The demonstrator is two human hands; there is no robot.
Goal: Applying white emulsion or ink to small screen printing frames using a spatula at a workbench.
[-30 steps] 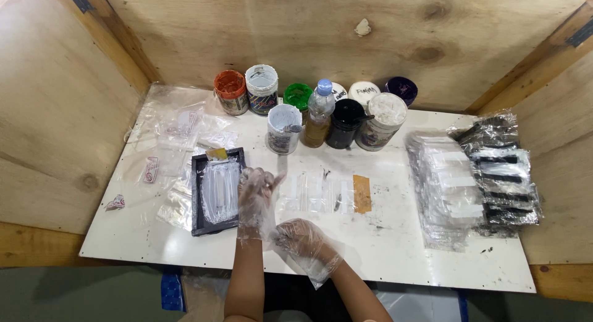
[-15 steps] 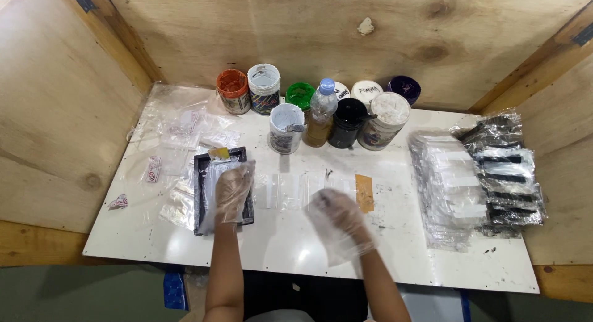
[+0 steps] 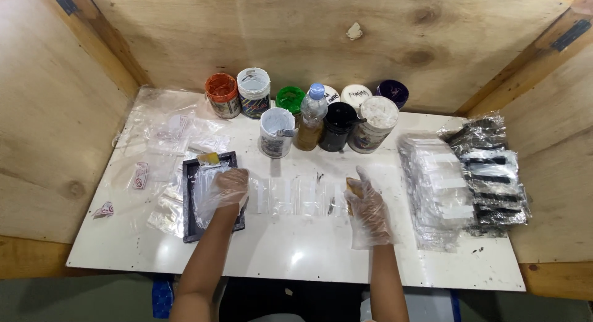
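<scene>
two gloved hands, thin clear bags on a white table
the right hand (image 3: 369, 206) pinches a small brown scraper (image 3: 353, 188); the left hand (image 3: 227, 189) lies flat and open on the black tray (image 3: 189, 226). between them sit the clear bags (image 3: 293, 195), likely light, floppy and slippery, best taken by an edge. paint jars (image 3: 276, 132) stand behind

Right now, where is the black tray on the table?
In the head view, the black tray lies on the left part of the white table, under the gloved left hand, with clear plastic bags beside it.
</scene>
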